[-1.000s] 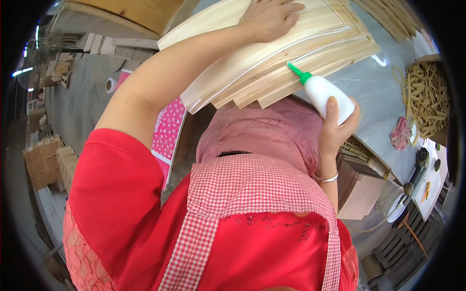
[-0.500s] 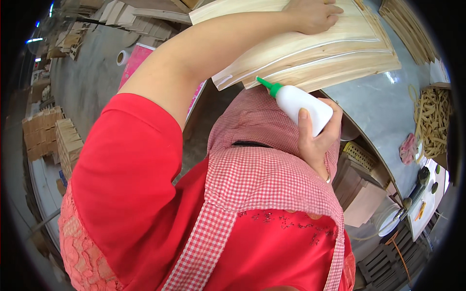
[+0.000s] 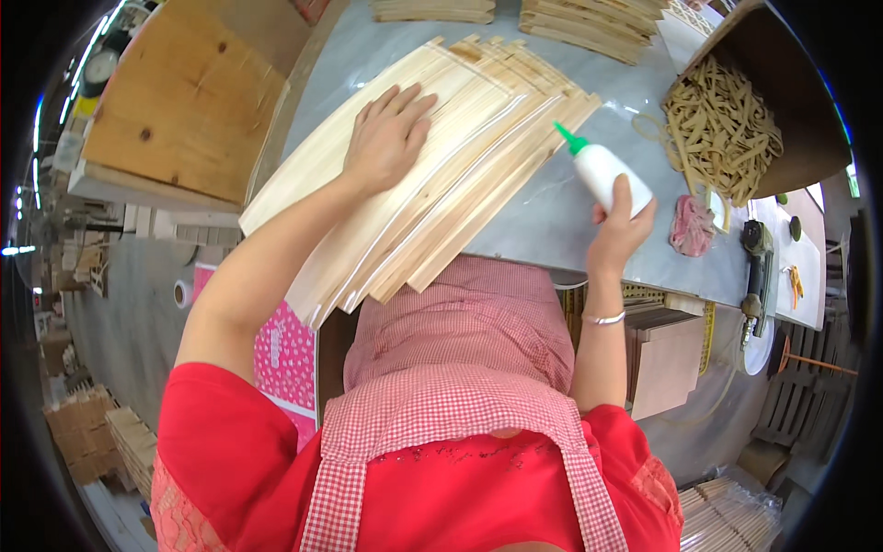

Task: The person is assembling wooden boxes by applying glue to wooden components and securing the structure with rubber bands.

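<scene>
Several thin pale wooden boards lie fanned out on the grey table, each overlapping the one below. White lines of glue run lengthwise along the stepped edges of the upper boards. My left hand rests flat on the topmost board, fingers spread. In my right hand is a white glue bottle with a green nozzle. The bottle is tilted, its tip pointing up and left near the far right corner of the boards, above the table.
Stacks of boards stand at the table's far side. A bin of tan rubber bands is at the right, beside a pink cloth and a dark air tool. A large wooden box rises at the left.
My right hand has carried the bottle from the boards' near left end to their far right end. My view has shifted, and my left hand's fingers are now more spread.
</scene>
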Tool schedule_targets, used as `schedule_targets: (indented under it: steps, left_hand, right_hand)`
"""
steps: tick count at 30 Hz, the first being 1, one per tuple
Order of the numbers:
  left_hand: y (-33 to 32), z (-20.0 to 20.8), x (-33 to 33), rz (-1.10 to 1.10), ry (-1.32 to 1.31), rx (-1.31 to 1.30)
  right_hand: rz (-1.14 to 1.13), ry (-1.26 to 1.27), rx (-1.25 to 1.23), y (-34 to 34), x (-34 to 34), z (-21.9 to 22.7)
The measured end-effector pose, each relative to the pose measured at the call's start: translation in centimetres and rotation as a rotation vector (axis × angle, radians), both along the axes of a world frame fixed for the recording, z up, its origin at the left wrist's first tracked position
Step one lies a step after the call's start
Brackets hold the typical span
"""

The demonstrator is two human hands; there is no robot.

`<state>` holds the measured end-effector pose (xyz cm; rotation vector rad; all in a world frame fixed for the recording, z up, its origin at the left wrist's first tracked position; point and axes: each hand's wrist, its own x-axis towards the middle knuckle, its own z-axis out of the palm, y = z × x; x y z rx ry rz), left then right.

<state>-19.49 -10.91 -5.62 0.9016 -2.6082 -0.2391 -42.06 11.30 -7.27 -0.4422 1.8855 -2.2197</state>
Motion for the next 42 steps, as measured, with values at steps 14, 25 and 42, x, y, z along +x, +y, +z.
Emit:
schedule_targets:
  steps: [14,25,42]
  left_hand:
    - [-0.4,-0.1,-0.3,-0.037,0.003,-0.04]
    - [0.5,1.6,-0.1,0.019,-0.022,0.055]
    - [1.2,1.9,0.1,0.018,0.026,0.088]
  right_hand:
    - [-0.284,0.249,0.326,-4.7,-9.9,-5.7]
    - [0.212,0.142,0.272,2.9,4.9,-2.0]
    - [0.62,0.318,0.23,7.1,15.3,-1.5]
